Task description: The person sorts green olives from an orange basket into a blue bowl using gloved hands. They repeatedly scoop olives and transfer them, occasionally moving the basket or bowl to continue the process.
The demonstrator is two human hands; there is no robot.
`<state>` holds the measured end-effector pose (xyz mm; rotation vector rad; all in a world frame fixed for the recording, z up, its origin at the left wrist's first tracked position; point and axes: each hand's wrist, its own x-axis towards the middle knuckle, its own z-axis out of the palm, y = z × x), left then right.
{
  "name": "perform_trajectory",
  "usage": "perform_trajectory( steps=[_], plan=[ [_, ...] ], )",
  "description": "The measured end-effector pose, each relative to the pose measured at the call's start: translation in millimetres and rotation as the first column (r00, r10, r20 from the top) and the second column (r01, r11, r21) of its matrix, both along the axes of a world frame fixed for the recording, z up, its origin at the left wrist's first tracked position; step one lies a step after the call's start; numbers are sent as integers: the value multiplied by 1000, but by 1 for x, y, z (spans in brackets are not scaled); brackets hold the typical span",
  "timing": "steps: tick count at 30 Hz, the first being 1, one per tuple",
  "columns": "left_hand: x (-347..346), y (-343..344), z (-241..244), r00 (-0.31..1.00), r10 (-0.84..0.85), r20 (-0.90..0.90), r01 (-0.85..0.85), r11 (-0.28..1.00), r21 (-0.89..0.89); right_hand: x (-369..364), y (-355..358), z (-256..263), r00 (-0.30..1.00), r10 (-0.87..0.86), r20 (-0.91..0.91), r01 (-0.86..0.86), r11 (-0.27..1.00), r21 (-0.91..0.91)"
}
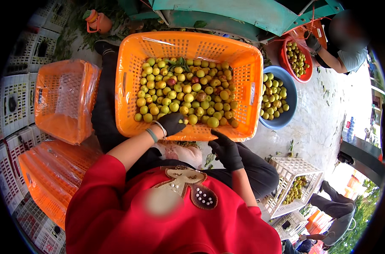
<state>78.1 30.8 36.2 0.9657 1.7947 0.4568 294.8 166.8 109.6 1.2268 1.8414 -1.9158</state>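
An orange plastic crate [187,43] lined with clear film stands before me, with a layer of round yellow-green fruit [179,87] in it. A few of the fruits are reddish brown, and a green leaf sprig [180,64] lies among them. My left hand [172,124], in a black glove, reaches over the near wall into the fruit. Some yellow shows at its fingertips, but whether they grip a fruit is hidden. Just outside the near right wall is my gloved right hand [225,149], index finger stretched toward the rim, with nothing seen in it.
Right of the crate are a blue basin [292,92] and a red basin [308,76] of fruit, where a co-worker [351,60] sits. A white crate [287,163] lies lower right. Orange crates [59,136] stand at left. Green metal machinery [224,14] spans the far side.
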Motion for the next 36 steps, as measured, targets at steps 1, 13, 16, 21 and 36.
perform_trajectory(
  steps=[1, 13, 16, 21, 36],
  plan=[
    [19, 0, -2, 994, 105, -22, -96, 961, 259, -4, -2, 3, 995, -74, -72, 68, 994, -80],
    [26, 69, -16, 940, -108, -323, 192, 951, 242, 253, 143, 49, -83, -805, -588, 818, 282, -501],
    [36, 81, -32, 915, -272, -299, 248, 962, -115, 294, 157, 70, -165, -685, -710, 920, 153, -362],
    [44, 87, -37, 921, -240, -307, 175, 959, -225, 99, 126, 48, 611, -745, -268, 787, 607, 107],
    [29, 67, -27, 982, -187, -38, 186, 982, -30, -118, 120, -112, 671, 264, 693, -693, 556, 459]
  ],
)
